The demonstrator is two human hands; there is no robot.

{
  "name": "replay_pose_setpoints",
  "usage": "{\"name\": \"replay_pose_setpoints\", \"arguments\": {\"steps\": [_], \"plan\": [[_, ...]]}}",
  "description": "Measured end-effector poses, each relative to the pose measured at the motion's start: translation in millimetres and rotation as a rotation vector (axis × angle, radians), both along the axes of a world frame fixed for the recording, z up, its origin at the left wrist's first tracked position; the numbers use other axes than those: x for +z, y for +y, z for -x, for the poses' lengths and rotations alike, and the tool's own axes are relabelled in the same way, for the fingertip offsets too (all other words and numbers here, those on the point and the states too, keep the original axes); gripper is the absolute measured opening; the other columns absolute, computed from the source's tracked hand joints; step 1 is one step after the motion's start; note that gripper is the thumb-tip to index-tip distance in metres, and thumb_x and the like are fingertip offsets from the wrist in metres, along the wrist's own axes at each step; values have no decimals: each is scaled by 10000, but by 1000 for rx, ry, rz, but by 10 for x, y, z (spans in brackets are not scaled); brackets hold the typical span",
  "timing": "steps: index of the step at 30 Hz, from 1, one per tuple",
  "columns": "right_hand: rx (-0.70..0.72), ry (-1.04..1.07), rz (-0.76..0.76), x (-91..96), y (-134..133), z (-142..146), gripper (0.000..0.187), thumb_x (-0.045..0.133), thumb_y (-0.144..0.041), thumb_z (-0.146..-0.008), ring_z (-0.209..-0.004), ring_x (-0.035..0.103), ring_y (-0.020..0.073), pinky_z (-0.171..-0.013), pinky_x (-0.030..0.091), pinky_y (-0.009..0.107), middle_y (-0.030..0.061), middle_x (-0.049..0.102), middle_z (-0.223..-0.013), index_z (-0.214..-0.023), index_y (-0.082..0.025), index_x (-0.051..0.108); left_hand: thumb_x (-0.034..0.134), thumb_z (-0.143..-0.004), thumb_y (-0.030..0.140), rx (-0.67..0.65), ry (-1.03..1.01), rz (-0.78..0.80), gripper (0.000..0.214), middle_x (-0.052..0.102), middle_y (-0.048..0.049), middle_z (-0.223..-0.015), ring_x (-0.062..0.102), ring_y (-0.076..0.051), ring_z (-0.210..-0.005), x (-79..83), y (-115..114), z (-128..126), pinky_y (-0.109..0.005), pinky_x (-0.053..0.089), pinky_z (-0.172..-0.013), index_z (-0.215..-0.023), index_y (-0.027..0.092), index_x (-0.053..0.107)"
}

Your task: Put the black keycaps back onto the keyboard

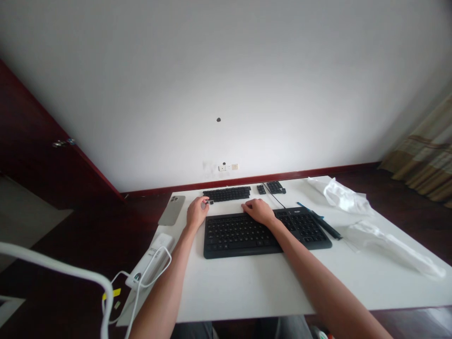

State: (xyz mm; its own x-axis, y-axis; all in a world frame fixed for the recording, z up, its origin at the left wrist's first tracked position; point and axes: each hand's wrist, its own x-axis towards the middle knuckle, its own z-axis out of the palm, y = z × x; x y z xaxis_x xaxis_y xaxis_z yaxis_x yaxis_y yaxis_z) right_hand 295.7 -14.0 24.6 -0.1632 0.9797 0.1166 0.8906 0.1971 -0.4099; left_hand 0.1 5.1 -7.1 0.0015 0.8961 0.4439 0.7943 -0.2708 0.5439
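A black keyboard (243, 236) lies on the white table (233, 287), small pale spots showing across its key area. My left hand (197, 212) is just beyond its far left corner, thumb and fingertips closed on a small black keycap. Beside those fingertips lies another loose keycap (211, 202). My right hand (259, 210) rests over the keyboard's far edge with its fingers curled together; whatever is under them is hidden. Behind both hands, black keycaps (228, 193) are laid in rows, with a smaller group (261, 189) and a number-pad group (274, 187) to the right.
A grey phone (172, 210) and a white power strip (150, 261) with cables lie at the left edge. Right of the keyboard are a dark stick-like tool (326, 226) and crumpled clear plastic wrapping (342, 195). The keyboard cable (273, 194) runs toward the back.
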Motion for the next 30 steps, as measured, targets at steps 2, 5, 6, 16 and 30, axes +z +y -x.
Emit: {"name": "replay_pose_setpoints", "arguments": {"steps": [2,5,6,16,30], "plan": [[-2,-5,-3,-4,0,-2,393,526,-430,-989,-786,681,221,-664,391,273,78,737,-763,-750,-221,757,627,-852,199,26,-52,-17,323,720,-22,-971,644,-162,-834,-24,-38,31,-291,522,-840,-1159,250,716],[13,-3,-7,-15,1,-6,390,536,-437,-991,-771,680,215,-663,395,268,69,734,-746,-746,-226,755,620,-851,258,97,-207,-41,314,696,-22,-951,659,-161,-848,-63,-104,82,-263,541,-778,-1147,244,723],[20,2,-10,-21,1,-7,385,538,-432,-990,-764,678,212,-660,394,267,66,732,-741,-744,-229,753,617,-844,263,98,-240,-43,324,678,-19,-936,656,-156,-829,-70,-121,96,-259,550,-770,-1149,243,725],[119,165,-108,4,-86,130,277,552,-321,-994,-835,665,204,-771,448,271,44,748,-824,-828,-221,750,599,-865,279,55,-356,-101,318,608,-12,-903,607,-130,-763,38,-226,36,-256,578,-781,-1159,221,705],[317,638,-135,25,-428,607,199,589,-336,-962,-739,616,154,-727,520,287,11,711,-948,-1128,-246,653,638,-880,133,-173,-129,-124,402,610,-2,-956,591,-126,-810,332,-523,-440,-252,545,-831,-1259,262,610]]}}
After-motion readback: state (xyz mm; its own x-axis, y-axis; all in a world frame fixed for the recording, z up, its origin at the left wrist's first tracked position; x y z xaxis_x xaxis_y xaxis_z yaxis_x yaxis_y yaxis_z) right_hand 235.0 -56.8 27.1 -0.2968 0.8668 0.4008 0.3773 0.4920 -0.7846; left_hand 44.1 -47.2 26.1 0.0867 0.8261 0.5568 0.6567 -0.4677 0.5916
